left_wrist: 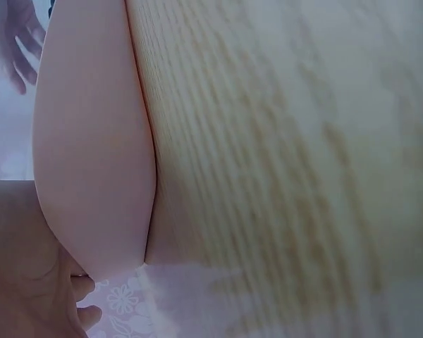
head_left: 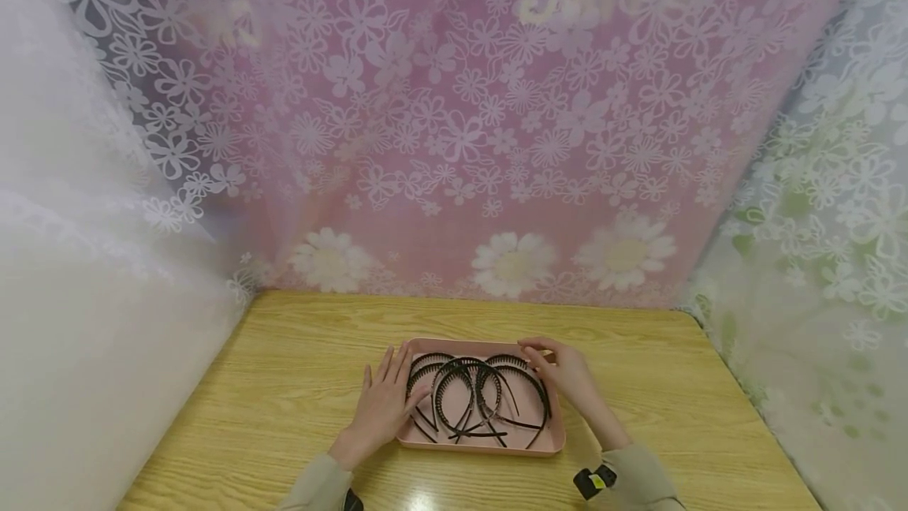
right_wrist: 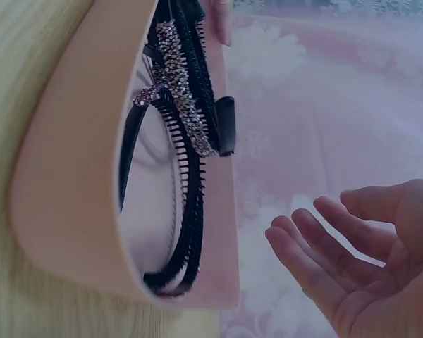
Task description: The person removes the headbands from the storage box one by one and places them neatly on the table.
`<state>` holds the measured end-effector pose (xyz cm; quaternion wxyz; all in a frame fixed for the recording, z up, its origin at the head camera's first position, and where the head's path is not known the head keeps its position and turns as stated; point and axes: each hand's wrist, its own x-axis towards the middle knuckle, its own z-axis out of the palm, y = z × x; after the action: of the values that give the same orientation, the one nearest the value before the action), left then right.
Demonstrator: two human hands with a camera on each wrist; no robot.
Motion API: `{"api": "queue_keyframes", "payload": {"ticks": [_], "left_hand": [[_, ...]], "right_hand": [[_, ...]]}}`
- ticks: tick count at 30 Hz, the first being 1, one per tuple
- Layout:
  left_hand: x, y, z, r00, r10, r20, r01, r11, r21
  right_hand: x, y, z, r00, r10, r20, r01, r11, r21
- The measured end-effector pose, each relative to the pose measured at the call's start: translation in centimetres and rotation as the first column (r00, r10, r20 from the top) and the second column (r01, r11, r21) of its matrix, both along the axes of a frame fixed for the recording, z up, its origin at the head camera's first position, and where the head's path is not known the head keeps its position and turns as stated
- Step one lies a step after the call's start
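A shallow pink tray (head_left: 482,451) holds several black toothed headbands (head_left: 471,363), overlapping one another. One headband (right_wrist: 180,77) carries a band of silvery glitter, seen in the right wrist view. My left hand (head_left: 381,402) rests along the tray's left side, fingers straight and thumb reaching over the rim. In the left wrist view, that hand (left_wrist: 21,271) lies against the tray's outer wall (left_wrist: 95,134). Over the tray's far right corner is my right hand (head_left: 567,375). Its fingers are loosely bent with nothing between them, as the right wrist view of the hand (right_wrist: 359,267) shows.
The tray stands on a wood-grain table (head_left: 298,385). A pink flowered curtain (head_left: 426,140) hangs behind the table's far edge. Pale sheets close in the left side (head_left: 106,274) and the right side (head_left: 816,298). A black wrist device (head_left: 594,481) sits at my right sleeve.
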<state>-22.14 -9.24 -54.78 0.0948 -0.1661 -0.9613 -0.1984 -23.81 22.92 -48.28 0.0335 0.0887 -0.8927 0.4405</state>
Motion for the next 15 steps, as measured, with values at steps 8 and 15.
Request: {"api": "queue_keyframes", "payload": {"ticks": [8,15], "left_hand": [[0.2,-0.2,-0.3,0.999,-0.009,-0.046,0.011,0.999,0.038],[0.2,-0.4,-0.3,0.999,-0.003,-0.049,0.003,1.000,0.001]], "right_hand": [[-1.8,-3.0,-0.8,0.998,0.067,0.022,-0.069,0.987,0.143],[-2.2,-5.4,-0.8,0.995,0.096,-0.005,-0.087,0.919,0.384]]}}
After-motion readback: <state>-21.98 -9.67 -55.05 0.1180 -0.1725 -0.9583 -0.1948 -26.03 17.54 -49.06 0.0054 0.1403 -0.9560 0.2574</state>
